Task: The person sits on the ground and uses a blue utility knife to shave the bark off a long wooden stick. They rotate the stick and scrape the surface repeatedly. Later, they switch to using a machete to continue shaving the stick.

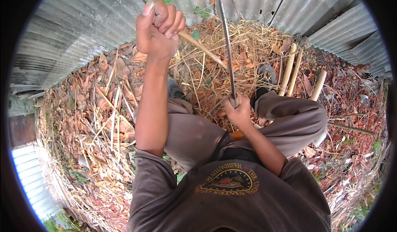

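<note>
My left hand (163, 27) is raised, its fingers wrapped round a pale wooden stick (202, 50). The stick slants down to the right, and its lower end meets the line of a long machete blade (227, 37); whether they touch I cannot tell. Low between my knees, my right hand (240, 112) is closed around the machete's near end, where the handle is mostly hidden by the fingers. The blade points away from me, toward the metal sheets. Beneath the stick and blade lies a heap of dry straw and shavings (215, 83).
Several pale poles (288, 68) stand or lean beside my right foot. Corrugated metal sheets (95, 29) wall off the far side and the left. Dry leaves (99, 108) and stalks cover the ground. A thin stick (351, 128) lies right of my bent knee.
</note>
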Demonstrator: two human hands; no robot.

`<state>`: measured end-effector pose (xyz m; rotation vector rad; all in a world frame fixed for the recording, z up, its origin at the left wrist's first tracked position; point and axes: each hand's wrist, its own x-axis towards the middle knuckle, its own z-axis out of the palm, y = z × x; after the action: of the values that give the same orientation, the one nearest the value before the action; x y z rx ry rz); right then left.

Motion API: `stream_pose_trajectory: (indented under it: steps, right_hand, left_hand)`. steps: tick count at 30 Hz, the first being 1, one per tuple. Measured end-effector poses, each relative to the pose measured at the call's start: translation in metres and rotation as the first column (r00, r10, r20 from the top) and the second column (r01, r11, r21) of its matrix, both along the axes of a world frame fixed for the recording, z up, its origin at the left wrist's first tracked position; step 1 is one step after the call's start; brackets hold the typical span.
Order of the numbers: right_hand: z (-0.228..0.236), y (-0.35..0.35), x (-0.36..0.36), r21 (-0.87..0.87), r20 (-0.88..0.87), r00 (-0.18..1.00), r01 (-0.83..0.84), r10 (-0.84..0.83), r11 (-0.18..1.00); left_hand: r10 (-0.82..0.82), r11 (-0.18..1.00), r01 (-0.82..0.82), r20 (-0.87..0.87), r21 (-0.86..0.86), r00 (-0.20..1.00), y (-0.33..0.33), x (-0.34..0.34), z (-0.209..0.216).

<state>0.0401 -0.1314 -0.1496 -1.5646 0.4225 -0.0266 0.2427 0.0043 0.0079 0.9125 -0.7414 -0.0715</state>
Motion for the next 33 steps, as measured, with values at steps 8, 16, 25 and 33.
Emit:
stream_pose_trajectory:
  steps: [8, 16, 25, 33]
  right_hand:
    - [0.003, -0.012, -0.005, 0.277, -0.200, 0.978, -0.003, 0.061, 0.961]
    - [-0.001, -0.025, 0.005, -0.134, 0.028, 1.000, 0.006, -0.002, 0.991]
    - [0.001, -0.009, 0.000, -0.222, -0.141, 0.990, -0.044, 0.012, 0.974]
    - [-0.013, 0.011, 0.000, -0.163, -0.086, 0.996, -0.038, 0.024, 0.986]
  left_hand:
    - [-0.008, 0.999, 0.009, -0.020, 0.044, 1.000, -0.004, -0.011, 0.003]
    - [0.730, 0.643, -0.765, -0.277, -0.033, 0.625, -0.031, -0.014, -0.003]
    - [0.469, 0.874, -0.486, -0.240, -0.017, 0.850, -0.020, -0.027, 0.004]
    - [0.218, 0.976, -0.219, -0.167, 0.009, 0.962, 0.009, -0.024, 0.016]
